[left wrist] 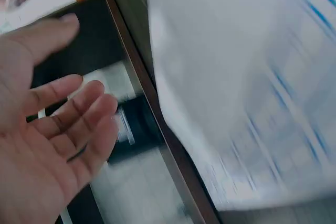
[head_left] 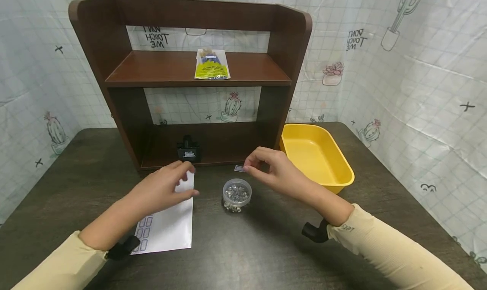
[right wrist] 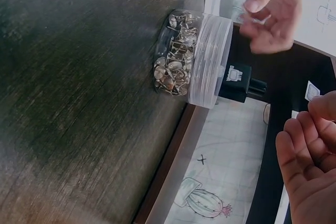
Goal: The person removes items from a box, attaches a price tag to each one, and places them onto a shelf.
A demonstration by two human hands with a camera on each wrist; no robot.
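Observation:
My right hand point(head_left: 275, 171) pinches a small rectangular label sticker point(head_left: 239, 168) between thumb and fingertip. The sticker also shows in the right wrist view, white with a dark printed border, its corner standing out past the fingertips. Just below it on the table is a round clear jar point(head_left: 236, 192) with its lid on, full of metal thumbtacks point(right wrist: 173, 72). My left hand point(head_left: 161, 188) hovers over the white label sheet point(head_left: 175, 222), fingers apart and loosely bent, holding nothing. Rows of bordered labels run along the sheet's left side.
A dark brown two-tier shelf point(head_left: 198, 85) stands behind the jar. On its upper tier lies a yellow-and-clear packet point(head_left: 212, 66); on the lower tier sits a small black object point(head_left: 188, 149) with white print. A yellow plastic bin point(head_left: 312, 154) stands on the right.

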